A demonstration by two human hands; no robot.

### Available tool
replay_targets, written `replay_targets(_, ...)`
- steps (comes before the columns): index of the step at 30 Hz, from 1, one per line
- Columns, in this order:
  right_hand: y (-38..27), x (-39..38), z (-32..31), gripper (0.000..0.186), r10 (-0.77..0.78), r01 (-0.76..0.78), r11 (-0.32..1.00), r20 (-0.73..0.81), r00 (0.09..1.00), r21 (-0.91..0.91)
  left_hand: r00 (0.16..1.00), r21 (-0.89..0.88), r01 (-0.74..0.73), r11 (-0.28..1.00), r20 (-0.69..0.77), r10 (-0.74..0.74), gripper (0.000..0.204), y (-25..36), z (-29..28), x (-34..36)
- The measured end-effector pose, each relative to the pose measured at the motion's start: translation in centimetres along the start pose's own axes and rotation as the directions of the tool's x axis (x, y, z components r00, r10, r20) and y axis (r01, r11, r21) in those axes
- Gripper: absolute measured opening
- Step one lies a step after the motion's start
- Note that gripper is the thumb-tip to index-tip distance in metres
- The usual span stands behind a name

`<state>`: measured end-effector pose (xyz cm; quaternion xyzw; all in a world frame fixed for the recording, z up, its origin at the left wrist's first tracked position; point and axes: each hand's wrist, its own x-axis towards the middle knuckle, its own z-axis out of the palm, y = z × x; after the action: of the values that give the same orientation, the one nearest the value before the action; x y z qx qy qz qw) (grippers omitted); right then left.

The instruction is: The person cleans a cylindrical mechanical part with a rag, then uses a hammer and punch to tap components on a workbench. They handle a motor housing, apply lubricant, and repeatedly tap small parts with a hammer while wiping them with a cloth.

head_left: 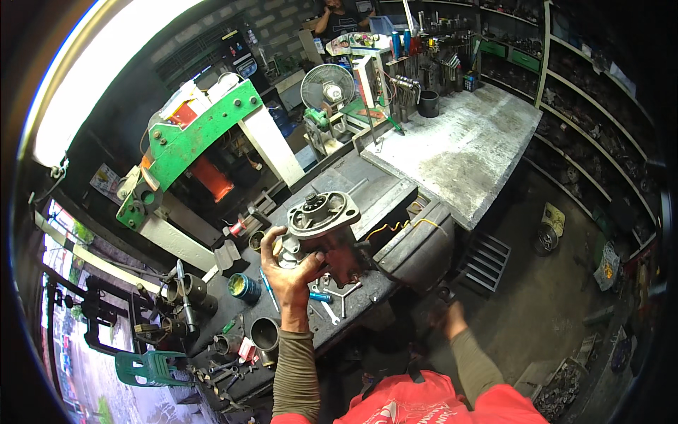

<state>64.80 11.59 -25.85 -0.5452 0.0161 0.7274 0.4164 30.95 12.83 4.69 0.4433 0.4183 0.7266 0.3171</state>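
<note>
My left hand (288, 272) grips a flanged metal housing (326, 218) from its left side, fingers curled around it. The housing is held over the workbench (378, 300), its grey flange with two ears facing up. A toothed part shows in its round centre, and its lower body is reddish brown. To the right of the bench, low over the dark floor, my right hand (453, 321) is closed. A small dark piece (444, 293) shows at its fingers, too dim to name. Below the housing lie a wrench (330, 311) and a three-armed socket wrench (344, 298).
A green and white press frame (205, 134) stands at the left. Cans (265, 332), a grease tub (244, 287) and loose tools crowd the near bench end. A metal-topped table (459, 152), a fan (328, 85), parts shelves (593, 134) and another person (342, 21) are farther off.
</note>
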Motion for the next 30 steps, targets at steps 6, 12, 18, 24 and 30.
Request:
replay_targets(6, -17.7, -7.9, 9.0, 0.060, -0.664, 0.651, 0.713, -0.046, 0.746, 0.263, 1.000, 0.071, 0.018, 0.997, 0.021, -0.019, 0.074, -1.4, 0.7, 0.2)
replay_targets(12, 3.5, -13.0, 5.9, 0.023, -0.375, 0.898, -0.380, 0.925, 0.069, -0.221, 0.998, 0.116, 0.058, 0.992, -0.026, -0.056, 0.071, -1.8, 1.4, 0.7)
replay_targets(18, 0.7, 1.4, -0.1, 0.025, -0.347, 0.429, 0.708, 0.252, 0.903, -0.561, 0.997, 0.203, -0.081, 0.976, 0.029, 0.076, 0.071, -1.1, 1.4, 0.9)
replay_targets(24, -20.8, -8.9, 8.0, 0.063, -0.618, 0.610, 0.732, -0.083, 0.782, 0.304, 0.989, 0.362, -0.145, 0.921, 0.076, 0.126, 0.070, -2.2, 2.0, 0.0)
replay_targets(30, 5.5, -13.3, 6.2, 0.012, -0.180, 0.923, -0.367, 0.982, 0.053, -0.117, 0.938, 0.567, -0.345, 0.748, 0.196, 0.285, 0.075, -2.7, 2.2, -0.5)
